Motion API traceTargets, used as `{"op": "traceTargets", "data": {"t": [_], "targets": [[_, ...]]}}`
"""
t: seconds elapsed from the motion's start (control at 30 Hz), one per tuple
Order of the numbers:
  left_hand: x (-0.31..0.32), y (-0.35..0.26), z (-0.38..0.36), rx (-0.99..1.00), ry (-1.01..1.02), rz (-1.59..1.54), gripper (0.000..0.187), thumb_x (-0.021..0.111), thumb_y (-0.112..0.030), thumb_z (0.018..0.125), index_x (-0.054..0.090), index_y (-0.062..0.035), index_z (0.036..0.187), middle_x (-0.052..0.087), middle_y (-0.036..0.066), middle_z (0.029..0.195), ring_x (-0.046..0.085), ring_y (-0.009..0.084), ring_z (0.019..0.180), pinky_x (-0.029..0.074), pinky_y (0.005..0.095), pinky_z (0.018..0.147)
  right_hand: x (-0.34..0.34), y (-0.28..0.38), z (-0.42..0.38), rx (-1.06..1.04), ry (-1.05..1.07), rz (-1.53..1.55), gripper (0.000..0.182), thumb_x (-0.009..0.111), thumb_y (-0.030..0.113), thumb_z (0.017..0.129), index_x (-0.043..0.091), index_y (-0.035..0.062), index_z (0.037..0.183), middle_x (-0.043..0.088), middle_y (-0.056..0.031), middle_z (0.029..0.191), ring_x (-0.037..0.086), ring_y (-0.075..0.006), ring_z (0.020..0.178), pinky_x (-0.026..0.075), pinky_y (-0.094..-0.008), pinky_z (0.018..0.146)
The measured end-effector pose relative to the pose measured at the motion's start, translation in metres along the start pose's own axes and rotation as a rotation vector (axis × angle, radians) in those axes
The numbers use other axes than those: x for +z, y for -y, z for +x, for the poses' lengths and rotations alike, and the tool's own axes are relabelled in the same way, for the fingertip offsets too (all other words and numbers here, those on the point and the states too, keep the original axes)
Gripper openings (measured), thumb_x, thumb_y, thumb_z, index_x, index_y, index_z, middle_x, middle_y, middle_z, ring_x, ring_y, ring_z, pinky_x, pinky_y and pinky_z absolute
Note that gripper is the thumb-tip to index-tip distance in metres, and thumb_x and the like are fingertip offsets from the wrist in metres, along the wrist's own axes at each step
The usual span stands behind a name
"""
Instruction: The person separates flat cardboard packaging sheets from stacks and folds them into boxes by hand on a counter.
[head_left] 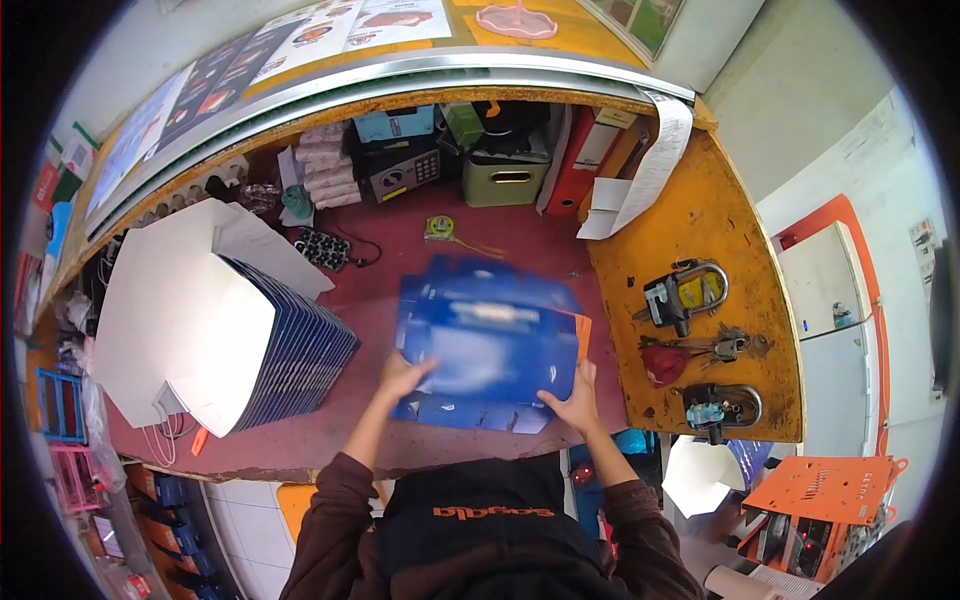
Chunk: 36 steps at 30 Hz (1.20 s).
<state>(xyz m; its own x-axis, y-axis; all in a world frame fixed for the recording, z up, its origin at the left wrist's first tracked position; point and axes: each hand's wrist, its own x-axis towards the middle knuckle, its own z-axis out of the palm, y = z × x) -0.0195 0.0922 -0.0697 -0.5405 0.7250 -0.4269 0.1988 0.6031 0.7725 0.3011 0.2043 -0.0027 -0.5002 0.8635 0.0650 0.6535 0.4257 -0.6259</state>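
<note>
Your left hand [402, 378] and right hand [573, 398] pinch blue cardboard [480, 345] (blurred). A carton stack [298, 345] stands left; a tape measure [438, 228] lies beyond

Bright light nearly washes out the white stack [225, 320]; the blue card [485, 365] blurs under pale glare. Fisheye distortion curves the edges into black corners.

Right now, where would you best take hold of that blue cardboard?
Probably by its left and right edges, from the person's side: the blue cardboard looks broad and thin, and the left hand and right hand are at those edges.
</note>
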Motion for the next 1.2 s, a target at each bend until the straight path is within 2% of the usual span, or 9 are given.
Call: {"op": "traceTargets", "data": {"t": [0.07,0.13,0.37,0.5,0.57,0.73,0.87,0.97,1.2], "targets": [[-0.025,-0.05,-0.016,-0.099,0.164,-0.211,0.045,0.071,-0.037,0.072,0.064,0.0014,0.093,0.065,0.013,0.093,0.062,0.0202,0.087,0.048,0.0317,0.075,-0.014,0.01,0.007,-0.117,-0.002,0.032,0.074,0.076,0.046,0.06,0.052,0.0002,0.113,0.044,-0.0226,0.12,0.036,-0.0362,0.117,0.035,-0.045,0.093],[-0.037,-0.062,-0.008,-0.139,0.242,-0.256,0.045,0.069,-0.035,0.075,0.063,0.0019,0.1,0.065,0.013,0.096,0.062,0.0205,0.088,0.048,0.0315,0.077,-0.023,0.016,0.02,-0.351,-0.018,0.095,0.085,0.078,0.048,0.054,0.048,0.0017,0.118,0.035,-0.0203,0.129,0.025,-0.0364,0.123,0.031,-0.0479,0.094],[-0.044,-0.067,-0.005,-0.087,0.272,-0.15,0.059,0.068,-0.042,0.074,0.058,0.005,0.108,0.063,0.016,0.101,0.062,0.0258,0.09,0.047,0.0321,0.08,-0.001,-0.014,0.038,-0.342,-0.012,0.257,0.055,0.079,0.041,0.056,0.065,0.0043,0.094,0.061,-0.014,0.1,0.048,-0.033,0.106,0.032,-0.0435,0.095],[-0.066,-0.094,-0.032,0.328,0.196,0.37,0.077,0.071,-0.052,0.064,0.053,0.0036,0.115,0.048,0.023,0.12,0.045,0.0349,0.114,0.036,0.0397,0.095,0.025,-0.05,0.019,-0.179,-0.015,0.235,0.05,0.077,0.041,0.063,0.064,0.002,0.092,0.064,-0.0127,0.092,0.057,-0.0275,0.094,0.041,-0.0393,0.087],[-0.071,-0.091,-0.034,0.676,0.27,0.504,0.089,0.076,-0.052,0.054,0.049,-0.0019,0.122,0.029,0.023,0.135,0.025,0.038,0.127,0.025,0.0452,0.102,0.031,-0.057,0.017,0.184,-0.004,0.608,0.056,0.072,0.05,0.07,0.06,-0.0004,0.09,0.063,-0.009,0.083,0.06,-0.0181,0.074,0.049,-0.0324,0.063],[-0.047,-0.099,0.012,1.054,0.066,0.252,0.083,0.084,-0.041,0.047,0.054,-0.0022,0.115,0.047,0.02,0.121,0.044,0.0357,0.112,0.035,0.0434,0.094,0.039,-0.071,0.019,0.213,0.04,0.698,0.053,0.066,0.047,0.078,0.057,-0.0019,0.095,0.062,-0.0053,0.081,0.058,-0.0112,0.069,0.047,-0.0245,0.057],[-0.034,-0.111,0.027,0.925,0.195,-0.025,0.057,0.082,-0.036,0.053,0.063,-0.0015,0.094,0.065,0.014,0.089,0.062,0.0298,0.084,0.047,0.0368,0.077,0.036,-0.07,0.02,0.269,0.085,0.666,0.055,0.065,0.045,0.08,0.053,-0.0029,0.105,0.062,-0.0074,0.089,0.059,-0.0133,0.079,0.048,-0.0267,0.07],[-0.028,-0.097,0.029,0.52,0.107,0.198,0.051,0.076,-0.041,0.062,0.065,-0.0012,0.092,0.066,0.014,0.079,0.064,0.0257,0.071,0.049,0.0369,0.068,0.034,-0.057,0.029,0.266,-0.043,0.732,0.049,0.068,0.037,0.079,0.056,-0.0031,0.102,0.064,-0.0107,0.088,0.061,-0.0182,0.081,0.049,-0.0307,0.073],[-0.006,-0.041,0.027,-0.038,0.228,-0.049,0.068,0.072,-0.047,0.063,0.057,0.0029,0.107,0.065,0.022,0.085,0.063,0.0359,0.082,0.049,0.0424,0.07,0.029,-0.02,0.041,0.429,0.067,0.543,0.054,0.072,0.037,0.074,0.053,-0.0022,0.106,0.064,-0.0159,0.095,0.063,-0.0254,0.088,0.049,-0.0339,0.077]]}}
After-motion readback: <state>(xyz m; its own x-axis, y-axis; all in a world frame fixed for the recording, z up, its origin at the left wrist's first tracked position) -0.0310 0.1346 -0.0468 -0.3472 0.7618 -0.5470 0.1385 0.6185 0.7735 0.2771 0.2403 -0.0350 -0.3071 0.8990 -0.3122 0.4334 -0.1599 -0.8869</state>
